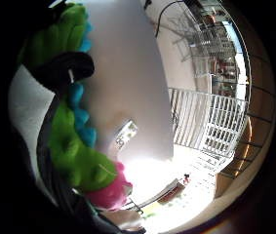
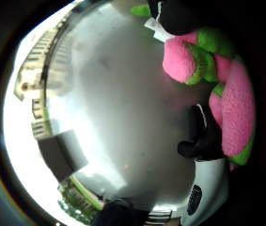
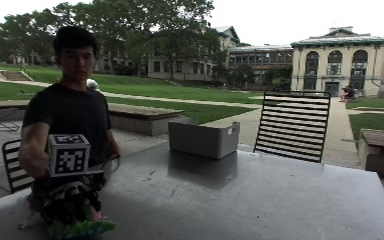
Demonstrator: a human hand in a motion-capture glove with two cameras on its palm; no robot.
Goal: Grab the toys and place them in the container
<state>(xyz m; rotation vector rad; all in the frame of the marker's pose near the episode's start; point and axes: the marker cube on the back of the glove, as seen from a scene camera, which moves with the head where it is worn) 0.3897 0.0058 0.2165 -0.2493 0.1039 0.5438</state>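
In the outside view my gloved right hand (image 3: 65,200) sits on top of a plush toy (image 3: 80,227) at the table's near left corner. The toy is green with pink and blue parts. Up close, its green body with blue spikes (image 1: 67,141) fills one side of the little finger side view, and a black finger (image 1: 62,68) curls over it. In the thumb side view its pink and green limbs (image 2: 231,103) lie against the palm. The container (image 3: 202,139), a grey open box, stands at the table's far side, well away from my hand. I cannot tell whether the toy is lifted off the table.
The grey table (image 3: 245,200) stretches wide between the toy and the box. A black slatted chair (image 3: 292,125) stands behind the table's far edge, right of the box. Another chair (image 3: 12,165) is behind the person on the left.
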